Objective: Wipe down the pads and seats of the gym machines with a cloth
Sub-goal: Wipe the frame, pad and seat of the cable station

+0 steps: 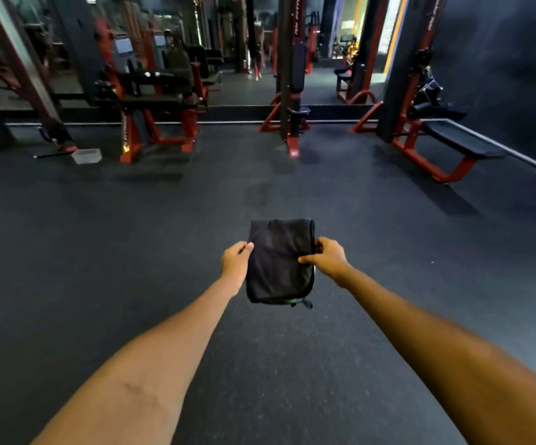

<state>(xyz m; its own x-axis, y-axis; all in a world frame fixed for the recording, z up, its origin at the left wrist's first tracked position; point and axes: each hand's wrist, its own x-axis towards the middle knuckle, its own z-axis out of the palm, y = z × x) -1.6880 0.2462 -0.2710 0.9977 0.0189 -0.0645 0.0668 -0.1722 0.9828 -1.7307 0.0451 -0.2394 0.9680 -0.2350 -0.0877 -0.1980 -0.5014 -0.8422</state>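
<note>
— Any writing to read, going from the left?

— White lettering up the red leg of the left machine point(151, 120), too blurred to make out. Same on the red upright of the middle cable tower point(290, 75) and on the right-hand tower point(417, 59): vertical white letters, unreadable. A pale panel on the far left machine's weight stack, blank at this distance. No brand legible anywhere

— And on the floor?

— Dark speckled rubber floor point(99, 252), with a small clear plastic box point(87, 155) lying near the left machine's foot. Black flat bench pad point(462, 141) on red legs far right, by the dark wall

— The cloth?

— Dark folded cloth point(279, 261), held out in the air over the floor, centre of view, well apart from every machine. Long axis running away from the body, far short edge toward the middle tower, near edge toward the chest with a bit of green trim and a small loop at its corner

— Grip?

— Left hand point(236, 260) pinching the left long edge, thumb on top. Right hand point(327, 256) pinching the right long edge, fingers curled round the fold, thumb pressed on the upper face. Both arms stretched forward, bare
</note>
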